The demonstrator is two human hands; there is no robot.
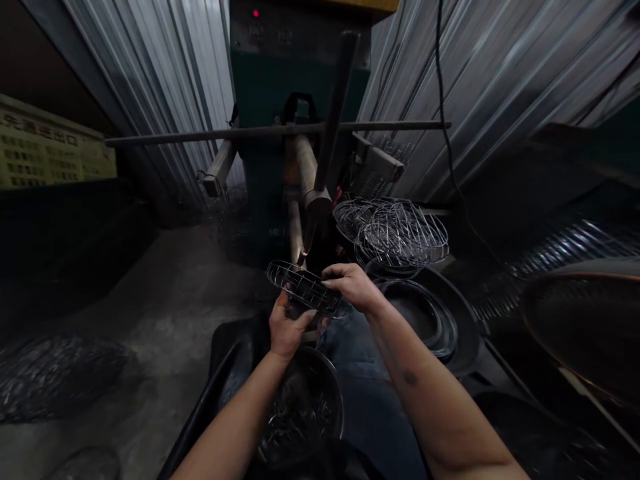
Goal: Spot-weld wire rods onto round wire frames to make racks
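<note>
A small wire basket [304, 283] is held tilted at the tip of a spot welder's upper electrode [314, 217]. My left hand [289, 328] grips its near side from below, fingers partly hidden behind the wires. At the basket's right end, my right hand [350, 283] is closed in a pinch; whether a small piece lies between thumb and finger is too dark to tell. Below the hands, a round metal bowl [340, 393] with many small metal pieces sits on the lap.
Wire rings and grids are piled [400, 233] to the right, above a dark pan [465, 360] with coiled wire hoops [445, 327]. A long rod [200, 137] crosses the green machine [265, 80]. At the left stands a yellow crate [55, 150]; a black cable [443, 87] hangs at the right.
</note>
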